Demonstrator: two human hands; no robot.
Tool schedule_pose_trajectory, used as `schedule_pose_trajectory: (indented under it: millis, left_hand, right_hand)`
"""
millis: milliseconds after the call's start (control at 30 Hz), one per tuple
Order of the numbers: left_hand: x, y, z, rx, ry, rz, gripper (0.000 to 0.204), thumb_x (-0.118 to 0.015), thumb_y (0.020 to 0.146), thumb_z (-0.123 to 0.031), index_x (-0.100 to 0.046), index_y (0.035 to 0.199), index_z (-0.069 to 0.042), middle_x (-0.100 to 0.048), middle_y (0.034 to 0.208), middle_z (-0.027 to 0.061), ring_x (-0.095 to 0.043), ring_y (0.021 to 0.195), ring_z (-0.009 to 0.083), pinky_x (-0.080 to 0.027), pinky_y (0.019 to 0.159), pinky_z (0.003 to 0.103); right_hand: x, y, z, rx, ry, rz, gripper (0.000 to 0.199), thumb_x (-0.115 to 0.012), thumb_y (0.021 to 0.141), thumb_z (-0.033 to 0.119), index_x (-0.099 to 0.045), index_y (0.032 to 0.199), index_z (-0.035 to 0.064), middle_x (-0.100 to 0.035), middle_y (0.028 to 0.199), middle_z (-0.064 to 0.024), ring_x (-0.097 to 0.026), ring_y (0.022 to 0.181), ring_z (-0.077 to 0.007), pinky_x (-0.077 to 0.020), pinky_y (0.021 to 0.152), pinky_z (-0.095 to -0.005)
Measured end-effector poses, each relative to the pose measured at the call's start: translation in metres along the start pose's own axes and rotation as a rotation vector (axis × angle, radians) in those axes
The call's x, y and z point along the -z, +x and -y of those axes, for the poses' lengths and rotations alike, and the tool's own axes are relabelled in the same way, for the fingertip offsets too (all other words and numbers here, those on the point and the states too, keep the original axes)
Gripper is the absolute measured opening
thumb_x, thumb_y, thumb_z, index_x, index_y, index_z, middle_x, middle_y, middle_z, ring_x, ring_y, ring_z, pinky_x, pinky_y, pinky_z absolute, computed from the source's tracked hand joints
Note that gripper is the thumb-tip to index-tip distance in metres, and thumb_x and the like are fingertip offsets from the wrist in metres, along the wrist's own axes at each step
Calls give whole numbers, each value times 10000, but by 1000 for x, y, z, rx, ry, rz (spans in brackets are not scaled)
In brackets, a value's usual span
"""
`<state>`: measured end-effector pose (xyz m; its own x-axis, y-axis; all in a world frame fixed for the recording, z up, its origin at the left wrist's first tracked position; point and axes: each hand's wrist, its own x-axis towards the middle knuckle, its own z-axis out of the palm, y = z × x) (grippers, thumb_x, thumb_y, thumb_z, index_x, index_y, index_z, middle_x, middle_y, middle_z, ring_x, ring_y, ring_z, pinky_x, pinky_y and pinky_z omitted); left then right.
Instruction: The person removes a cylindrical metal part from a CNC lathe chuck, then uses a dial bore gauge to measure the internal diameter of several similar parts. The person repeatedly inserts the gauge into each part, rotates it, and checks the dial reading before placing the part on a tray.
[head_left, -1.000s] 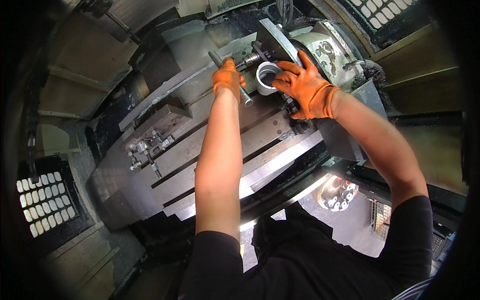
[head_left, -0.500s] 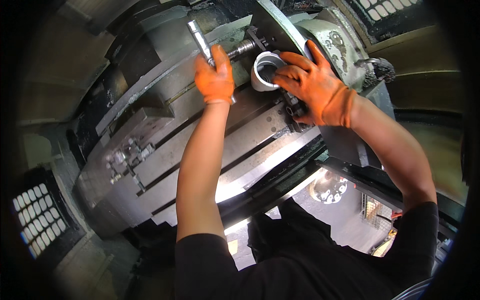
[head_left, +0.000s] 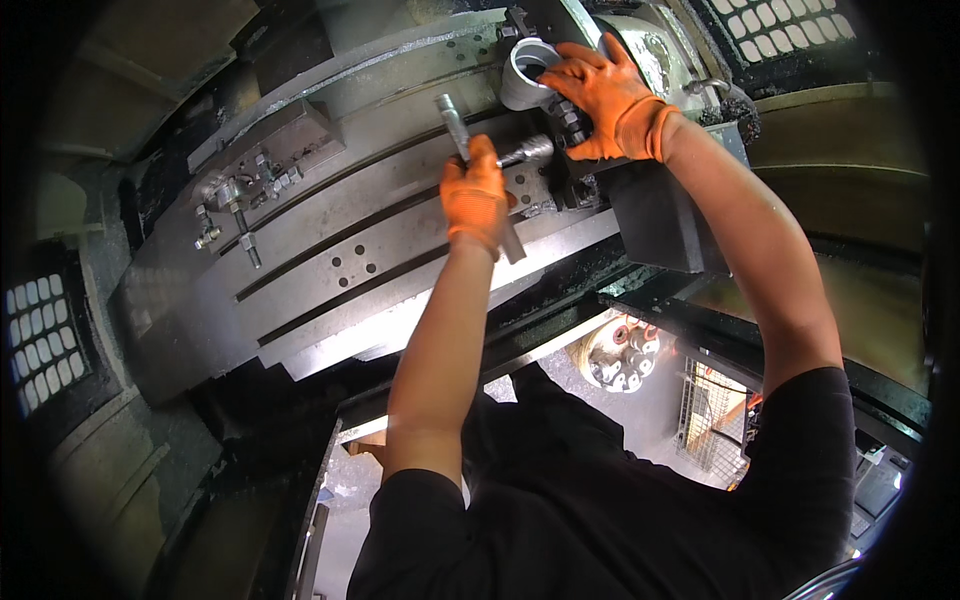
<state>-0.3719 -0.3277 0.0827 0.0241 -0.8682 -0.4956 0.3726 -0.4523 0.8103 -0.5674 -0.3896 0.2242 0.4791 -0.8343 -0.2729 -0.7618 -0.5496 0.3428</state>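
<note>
Upper centre: the orange-gloved left hand (head_left: 475,205) was clenched round the crossbar of a silver metal T-shaped wrench (head_left: 455,125), forearm rising steeply. Its socket end pointed right, near a dark metal bolt assembly (head_left: 568,120); judged best kept square to the fastener, pulled evenly. Above sat a pale grey hollow cylinder (head_left: 517,92). Upper right: orange-gloved right hand (head_left: 615,105), elbow bent, 2+ fingers at the cylinder's rim; firmness could not be told.

"Where's room to pass?"
"Over the table (head_left: 290,298), between the bolts (head_left: 238,205) and the wrench (head_left: 454,122) in the left hand (head_left: 474,205)."
"On the right?"
"The grey cup (head_left: 518,93) and metal plate (head_left: 578,15) crowd the right hand (head_left: 618,103)."
</note>
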Motion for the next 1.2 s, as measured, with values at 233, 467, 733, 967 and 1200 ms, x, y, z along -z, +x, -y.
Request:
schedule_pose_trajectory:
  millis: [233, 467, 733, 967, 1200]
  left_hand:
    - [-22, -33, -26, 209, 81, -31, 557, -564, 1039, -525, -584, 1142, 22, -613, 793, 98, -605, 594, 194, -509, 525, 363]
    - [-24, -20, -31, 332, -270, 243, 508, -466, 1077, -457, -587, 1178, 26, -662, 849, 158, -660, 639, 263, -579, 586, 442]
    - [-36, -50, -39, 250, 186, 169, 405, -537, 1011, -307, -637, 1249, 5, -706, 945, 159, -693, 806, 221, -515, 628, 366]
    - [-57, -65, -67, 398, 535, 45, 235, -604, 956, -195, -669, 1082, -7, -713, 821, 132, -673, 681, 246, -470, 566, 380]
    - [-35, -37, 7, 8, 1116, 35, 133, -538, 1017, -120, -597, 1080, -18, -741, 893, 121, -698, 758, 286, -541, 740, 430]
  right_hand:
    - [-5, 0, 1, -28, -13, -8, 1031, -828, 662, 637, -512, 1538, 194, -535, 1536, -73, -326, 1550, -245, -207, 1261, -626]
    - [4, -4, 2, -11, -65, 0, 1032, -824, 685, 624, -489, 1561, 195, -510, 1566, -60, -311, 1561, -238, -194, 1264, -620]
    - [10, -8, 1, -11, -11, 21, 1025, -817, 705, 614, -473, 1575, 194, -501, 1578, -53, -300, 1567, -235, -185, 1264, -620]
    - [18, -13, -1, -9, 44, 41, 1019, -811, 724, 605, -460, 1587, 192, -492, 1588, -47, -291, 1573, -232, -177, 1265, -620]
    - [15, -14, 1, 10, 65, 52, 1014, -805, 742, 596, -447, 1599, 191, -484, 1597, -40, -281, 1578, -229, -170, 1265, -620]
